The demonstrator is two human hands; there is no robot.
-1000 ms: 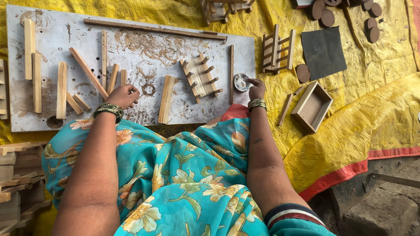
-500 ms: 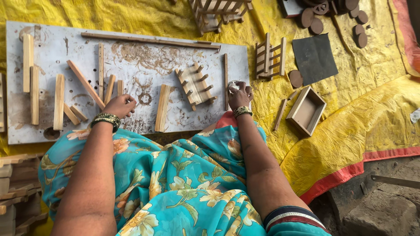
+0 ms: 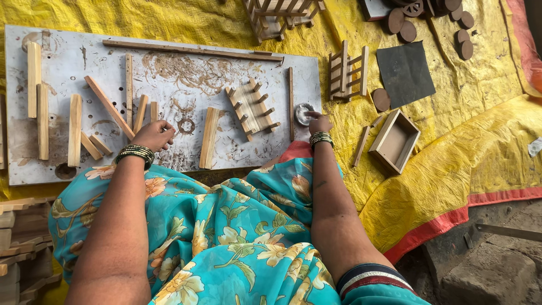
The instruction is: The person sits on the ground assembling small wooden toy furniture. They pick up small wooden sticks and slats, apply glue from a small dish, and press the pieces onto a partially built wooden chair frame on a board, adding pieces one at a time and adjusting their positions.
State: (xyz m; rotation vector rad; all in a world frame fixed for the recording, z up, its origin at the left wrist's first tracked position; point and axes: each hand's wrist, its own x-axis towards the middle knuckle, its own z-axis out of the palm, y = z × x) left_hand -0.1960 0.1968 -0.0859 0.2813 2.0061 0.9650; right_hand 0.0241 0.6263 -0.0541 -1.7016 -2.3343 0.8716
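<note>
A white work board (image 3: pixel 169 79) lies on a yellow sheet and carries several wooden sticks and a small ladder-like wooden frame (image 3: pixel 252 106). My left hand (image 3: pixel 152 134) rests on the board beside two short sticks (image 3: pixel 146 111), fingers curled, near a round glue stain. My right hand (image 3: pixel 319 122) sits at the board's right edge with its fingertips at a small round metal dish (image 3: pixel 304 114). Whether either hand grips anything is hidden. A flat wooden slat (image 3: pixel 208 137) lies between the two hands.
Right of the board are another wooden frame (image 3: pixel 345 70), a dark square sheet (image 3: pixel 405 73), an open wooden box (image 3: pixel 394 141), and several round wooden discs (image 3: pixel 446 22). Stacked wood pieces (image 3: pixel 20 243) sit at lower left. A stone floor (image 3: pixel 497 254) lies at lower right.
My right hand has shifted slightly and now touches the metal dish at the board's edge. My left hand has stayed by the short sticks. The camera view has drifted a little.
</note>
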